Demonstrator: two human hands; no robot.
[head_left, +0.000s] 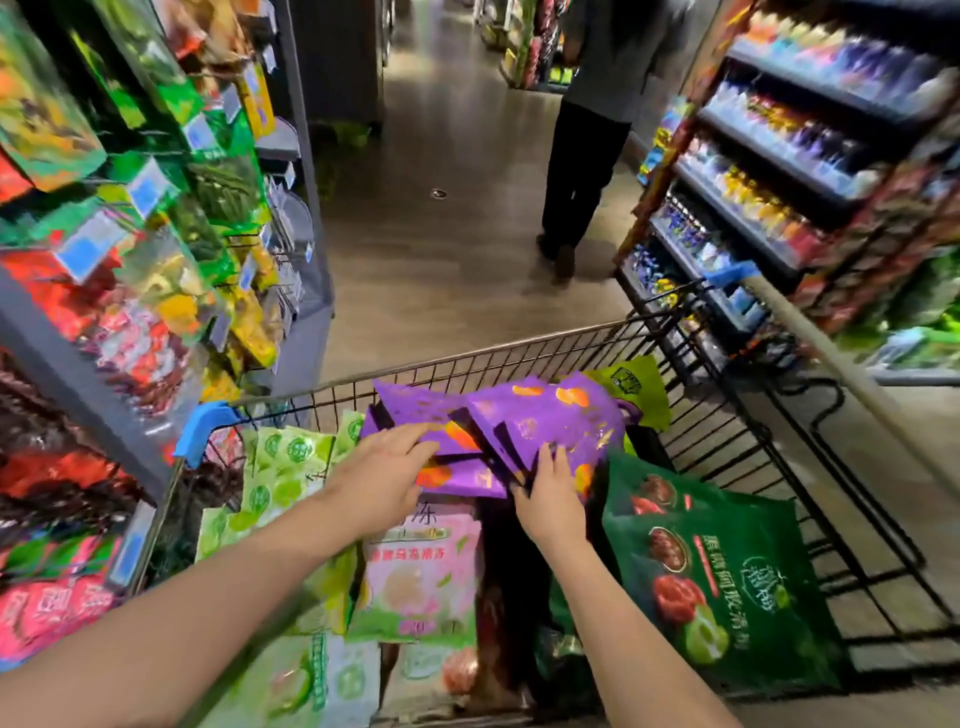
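Observation:
Several purple snack bags (545, 415) lie stacked at the far end of a black wire shopping cart (519, 353). My left hand (387, 475) rests flat on the left purple bag, fingers stretched forward. My right hand (550, 493) grips the near edge of the stack where the dark bag edges fan out. Below them sit light green bags (283, 470), a pink and green bag (421, 577) and a large dark green bag (727, 577) with red fruit pictures.
Snack shelves (130, 249) crowd the left side of the aisle, and a rack of bottles and packets (779, 171) stands on the right. A person (587, 130) in dark trousers stands ahead on the brown floor. The cart has blue corner bumpers (200, 431).

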